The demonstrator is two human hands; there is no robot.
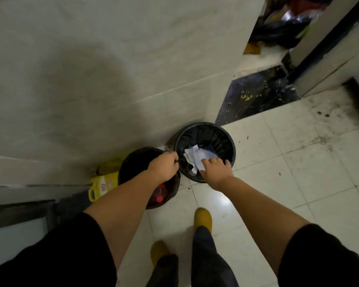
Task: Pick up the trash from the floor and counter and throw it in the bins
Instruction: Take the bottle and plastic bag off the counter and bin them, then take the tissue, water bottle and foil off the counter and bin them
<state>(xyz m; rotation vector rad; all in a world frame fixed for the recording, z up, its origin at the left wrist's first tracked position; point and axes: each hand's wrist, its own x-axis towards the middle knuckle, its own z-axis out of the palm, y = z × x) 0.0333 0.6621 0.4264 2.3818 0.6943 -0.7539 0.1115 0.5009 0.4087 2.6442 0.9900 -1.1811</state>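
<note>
The only writing in view is a red mark on the yellow jug point(103, 186) lying on its side against the wall point(91, 79), and it is too blurred to read. Two round bins stand side by side on the tiled floor point(298, 172) at the foot of that wall. The left bin point(170, 195) is dark, and a bottle with a red cap point(160, 194) lies inside it, partly hidden by the left forearm. The right bin point(228, 141) is black with a slotted wall and a dark liner, and crumpled white paper point(195, 156) sits in it. The left hand point(164, 167) is curled into a loose fist at the gap between the two bins, seeming to pinch the right bin's rim or liner, though the grip itself is hidden. The right hand point(214, 169) reaches over the right bin's near rim, fingers spread, with its fingertips point(204, 161) on the paper. Two yellow shoes point(203, 219) stand below. A dark, speckled threshold point(257, 96) lies beyond the bins.
</note>
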